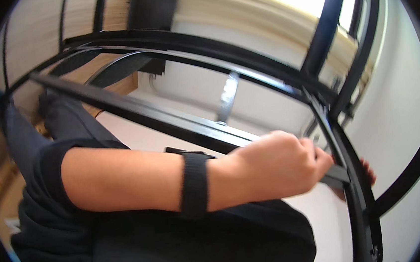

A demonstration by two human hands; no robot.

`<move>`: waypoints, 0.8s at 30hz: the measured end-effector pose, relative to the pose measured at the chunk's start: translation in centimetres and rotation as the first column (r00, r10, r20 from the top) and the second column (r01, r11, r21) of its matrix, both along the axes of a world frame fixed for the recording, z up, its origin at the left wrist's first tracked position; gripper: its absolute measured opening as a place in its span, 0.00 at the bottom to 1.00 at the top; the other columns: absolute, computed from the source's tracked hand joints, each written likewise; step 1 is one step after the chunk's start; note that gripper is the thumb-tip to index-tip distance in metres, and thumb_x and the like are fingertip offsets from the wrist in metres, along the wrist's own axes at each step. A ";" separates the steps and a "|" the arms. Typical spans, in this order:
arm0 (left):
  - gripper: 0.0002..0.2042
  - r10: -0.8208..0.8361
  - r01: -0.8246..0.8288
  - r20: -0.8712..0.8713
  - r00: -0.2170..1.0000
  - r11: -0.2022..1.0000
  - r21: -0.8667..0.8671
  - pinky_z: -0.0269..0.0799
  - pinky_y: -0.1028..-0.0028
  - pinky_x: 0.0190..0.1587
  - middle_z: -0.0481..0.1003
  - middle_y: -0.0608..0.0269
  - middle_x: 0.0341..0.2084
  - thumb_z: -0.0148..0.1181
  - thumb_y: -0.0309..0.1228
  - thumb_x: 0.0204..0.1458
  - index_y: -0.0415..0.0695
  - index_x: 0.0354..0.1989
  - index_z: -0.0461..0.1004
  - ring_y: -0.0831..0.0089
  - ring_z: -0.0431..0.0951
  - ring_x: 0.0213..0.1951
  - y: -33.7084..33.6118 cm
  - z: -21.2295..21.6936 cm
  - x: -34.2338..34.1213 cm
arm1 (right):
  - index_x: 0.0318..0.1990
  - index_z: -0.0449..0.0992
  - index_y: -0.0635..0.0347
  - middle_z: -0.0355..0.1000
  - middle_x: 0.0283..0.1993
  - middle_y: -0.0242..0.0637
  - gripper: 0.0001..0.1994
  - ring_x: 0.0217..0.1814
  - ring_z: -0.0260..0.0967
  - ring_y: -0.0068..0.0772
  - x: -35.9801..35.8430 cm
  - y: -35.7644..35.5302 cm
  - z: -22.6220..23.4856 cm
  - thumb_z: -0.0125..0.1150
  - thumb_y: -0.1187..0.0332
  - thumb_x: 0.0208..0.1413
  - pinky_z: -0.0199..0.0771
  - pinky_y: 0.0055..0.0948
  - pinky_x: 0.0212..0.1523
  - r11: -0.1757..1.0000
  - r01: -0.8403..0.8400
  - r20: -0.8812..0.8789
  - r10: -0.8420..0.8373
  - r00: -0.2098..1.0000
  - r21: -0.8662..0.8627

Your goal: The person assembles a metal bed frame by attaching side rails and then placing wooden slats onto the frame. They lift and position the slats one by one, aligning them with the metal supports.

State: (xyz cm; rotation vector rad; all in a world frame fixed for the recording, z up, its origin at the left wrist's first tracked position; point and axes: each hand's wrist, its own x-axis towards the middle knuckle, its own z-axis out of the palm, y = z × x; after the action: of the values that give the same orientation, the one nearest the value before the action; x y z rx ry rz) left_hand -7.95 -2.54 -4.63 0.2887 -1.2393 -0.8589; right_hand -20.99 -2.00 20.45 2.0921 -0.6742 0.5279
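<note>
At the far left, beside grey trousers point(71, 118), the black bar point(118, 107) showed its upper-left end; I couldn't tell whether that end was fastened. From there its long axis slanted down across my view to the lower right, its straight edges running under my left hand point(283, 164). Beyond the bar ran a black back rail point(192, 43), and the open gap between them widened rightward, crossed by a silvery strut point(228, 94) with pale wall behind it. My forearm, with its black wristband point(194, 184), lay along the near side, leaving little open room below the bar there. My left fingers were curled closed over the bar's right-hand stretch; I couldn't tell whether they gripped the bar itself or something smaller. Just past my knuckles, a black side post point(358, 193) bounded my reach. Behind it my right hand point(368, 171) showed only in slivers, so I couldn't tell how its fingers stood. Farther right, a curved black rail point(409, 177) crossed in front of the white wall point(395, 80).
</note>
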 end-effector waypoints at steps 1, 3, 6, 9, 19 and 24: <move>0.09 0.017 -0.017 -0.057 0.998 1.000 -0.006 0.65 0.80 0.18 0.73 0.65 0.17 0.58 0.32 0.64 0.38 0.38 0.74 0.76 0.76 0.17 -0.4 0.0 -0.1 | 0.56 0.76 0.71 0.79 0.48 0.50 0.25 0.45 0.80 0.46 -0.1 -0.3 0.4 0.48 0.54 0.68 0.81 0.45 0.50 0.994 0.041 -0.050 -0.047 0.998 -0.105; 0.10 0.071 -0.074 -0.098 0.993 0.997 -0.030 0.68 0.79 0.20 0.74 0.65 0.16 0.57 0.34 0.65 0.38 0.37 0.75 0.75 0.78 0.18 -1.0 -0.1 -0.5 | 0.57 0.76 0.71 0.79 0.49 0.53 0.26 0.46 0.81 0.48 -0.4 -1.6 0.8 0.46 0.54 0.68 0.81 0.48 0.51 0.995 -0.095 0.159 0.097 0.982 -0.019; 0.16 -0.150 0.158 0.057 0.987 0.971 -0.179 0.78 0.74 0.29 0.80 0.56 0.23 0.59 0.41 0.65 0.38 0.37 0.75 0.68 0.83 0.26 -1.9 1.1 -0.8 | 0.58 0.76 0.72 0.80 0.51 0.54 0.25 0.48 0.82 0.47 -0.3 -3.0 0.2 0.50 0.56 0.67 0.82 0.47 0.51 0.975 -0.188 0.326 0.218 0.920 -0.121; 0.20 -0.164 0.164 0.006 0.986 0.984 -0.070 0.80 0.66 0.35 0.81 0.56 0.28 0.60 0.49 0.63 0.40 0.38 0.79 0.62 0.84 0.33 -2.5 1.8 -2.9 | 0.56 0.76 0.72 0.79 0.52 0.52 0.28 0.53 0.80 0.42 -3.8 -5.9 -0.8 0.42 0.52 0.68 0.79 0.47 0.58 0.900 -0.437 0.354 0.411 0.840 -0.007; 0.11 0.501 -0.511 0.236 0.833 0.859 -0.021 0.75 0.73 0.28 0.78 0.66 0.22 0.62 0.32 0.63 0.43 0.50 0.78 0.73 0.78 0.22 -6.3 4.9 -5.7 | 0.49 0.77 0.70 0.77 0.52 0.56 0.16 0.53 0.77 0.56 -20.2 -10.3 1.9 0.49 0.65 0.67 0.79 0.49 0.57 0.739 -0.667 0.466 0.561 0.684 0.090; 0.12 0.360 -0.408 0.239 0.902 0.893 0.191 0.66 0.81 0.24 0.72 0.71 0.20 0.66 0.36 0.62 0.40 0.43 0.77 0.85 0.72 0.22 -5.2 7.8 -9.4 | 0.57 0.73 0.78 0.75 0.56 0.66 0.19 0.61 0.75 0.61 -34.1 -10.0 1.2 0.44 0.69 0.70 0.78 0.53 0.62 0.770 -0.610 0.665 0.556 0.499 -0.186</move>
State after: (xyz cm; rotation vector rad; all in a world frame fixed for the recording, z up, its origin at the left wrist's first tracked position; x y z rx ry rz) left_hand -17.37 -7.75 3.22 0.8053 -1.2058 -0.6387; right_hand -55.05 -11.99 21.62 2.1414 -0.3322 1.7830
